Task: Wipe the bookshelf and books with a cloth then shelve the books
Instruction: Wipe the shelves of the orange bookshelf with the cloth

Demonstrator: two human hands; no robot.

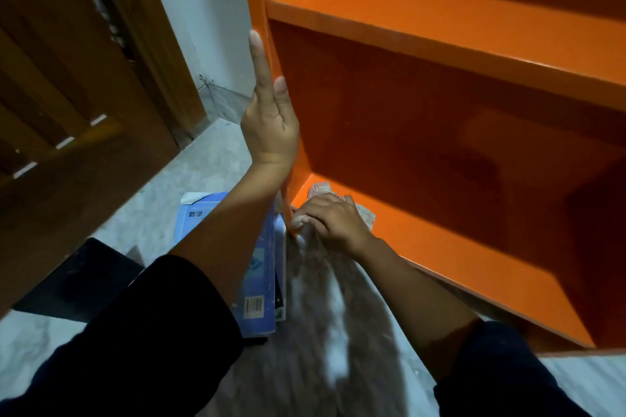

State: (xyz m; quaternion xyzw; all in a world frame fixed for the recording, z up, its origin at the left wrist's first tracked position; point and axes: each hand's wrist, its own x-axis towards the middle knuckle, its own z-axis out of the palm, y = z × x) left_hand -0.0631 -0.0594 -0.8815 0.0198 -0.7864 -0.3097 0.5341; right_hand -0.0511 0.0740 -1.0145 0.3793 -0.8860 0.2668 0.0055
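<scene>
At far left a brown wooden door (pixel 67 78) fills the edge, with a strip of pale wall (pixel 203 10) beside it and grey mottled floor (pixel 162 200) below. A flat dark slab (pixel 78 281) lies on the floor near the door's lower edge - can't tell what it is. Just right of that, a small stack of books (pixel 261 281) lies flat on the floor, blue cover on top with a barcode and some printed characters, partly hidden under the left forearm. The left hand (pixel 271 118) is raised against the left side panel of the orange bookshelf (pixel 440 27), fingers straight and pointing up, thumb straight too, palm flat on the panel's front edge - not curled round anything. Lower and to the right, the right hand (pixel 333 220) sits at the front left corner of the bottom shelf, fingers curled down over a bunched pale cloth (pixel 318 188) that rests on that shelf board, cloth ends poking out past the fingers at the back and on the right. The hands are well apart, left one high, right one low. Both arms wear dark sleeves pushed up the forearms. The shelf boards further right are bare orange, motion-blurred toward the edge.
</scene>
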